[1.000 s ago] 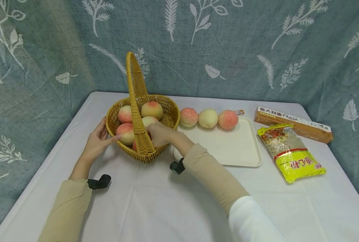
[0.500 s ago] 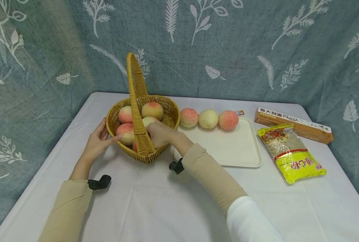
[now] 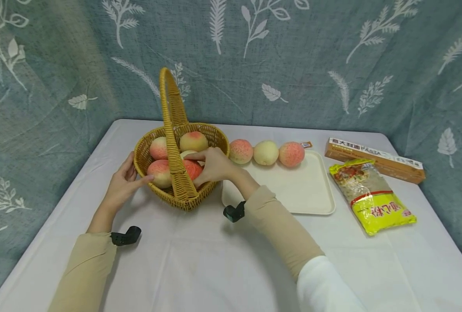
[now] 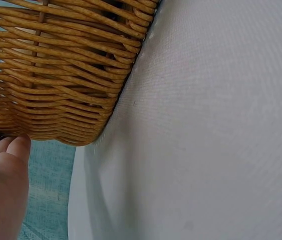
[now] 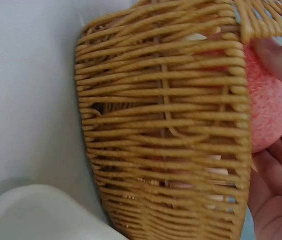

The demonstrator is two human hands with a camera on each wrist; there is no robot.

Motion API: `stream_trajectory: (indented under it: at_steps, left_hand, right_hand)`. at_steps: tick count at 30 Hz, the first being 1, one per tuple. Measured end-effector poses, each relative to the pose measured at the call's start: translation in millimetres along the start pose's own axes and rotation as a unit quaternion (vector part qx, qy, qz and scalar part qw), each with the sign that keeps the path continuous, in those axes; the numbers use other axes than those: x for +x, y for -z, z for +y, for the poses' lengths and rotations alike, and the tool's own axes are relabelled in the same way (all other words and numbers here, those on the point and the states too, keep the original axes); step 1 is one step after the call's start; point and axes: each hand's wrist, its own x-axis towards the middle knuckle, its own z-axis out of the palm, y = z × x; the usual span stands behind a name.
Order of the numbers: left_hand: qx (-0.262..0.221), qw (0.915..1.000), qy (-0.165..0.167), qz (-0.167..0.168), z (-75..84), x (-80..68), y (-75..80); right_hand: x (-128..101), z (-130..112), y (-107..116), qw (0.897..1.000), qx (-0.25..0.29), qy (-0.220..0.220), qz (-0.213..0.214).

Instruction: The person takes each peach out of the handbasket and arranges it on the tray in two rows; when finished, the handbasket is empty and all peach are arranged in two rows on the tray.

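A: Where's the red peach (image 3: 193, 168)?
B: In the basket's (image 5: 165, 120) mouth, just R of the handle (image 3: 166, 89). R hand (image 3: 217, 164) has it pinched btwn thumb & fingers.
A: Handling?
B: Prob. light, fairly firm, not slippery; bruising's hard to judge. Best held round its widest pt.
A: L hand (image 3: 122, 185)?
B: Pinching the rim, thumb on top, fingers outside.
A: Room?
B: Handle blocks L, rim's close. Open space on tray (image 3: 301, 186) to R, & counter (image 3: 199, 268) in front.
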Motion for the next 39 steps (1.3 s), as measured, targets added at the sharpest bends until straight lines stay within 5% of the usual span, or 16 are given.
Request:
stream_trajectory:
  at_steps: [7, 14, 21, 25, 31, 39]
  left_hand:
    - [0.012, 0.9996, -0.025, 0.004, -25.6, 8.3, 5.2]
    - [-0.002, 1.0000, 0.001, -0.007, 6.7, -3.2, -2.9]
    - [0.013, 0.9995, -0.027, 0.011, -37.9, 11.7, 5.1]
    - [0.009, 0.9994, -0.030, 0.015, -46.2, 14.7, 6.6]
    - [0.008, 0.9995, -0.029, 0.012, -45.7, 13.1, 6.5]
    - [0.002, 0.9995, -0.032, 0.003, -35.6, 9.5, 3.9]
  right_hand:
    - [-11.3, 10.8, 6.2, 0.992, 0.116, -0.013, 0.056]
    - [-22.5, 20.9, 8.5, 0.976, 0.197, -0.006, 0.094]
    - [-29.6, 27.0, 9.6, 0.966, 0.235, 0.006, 0.109]
    - [-37.8, 22.8, 14.3, 0.957, 0.268, 0.017, 0.110]
    - [-55.2, 15.0, 25.2, 0.944, 0.302, 0.029, 0.129]
    - [-62.7, 40.0, 29.4, 0.922, 0.351, 0.021, 0.164]
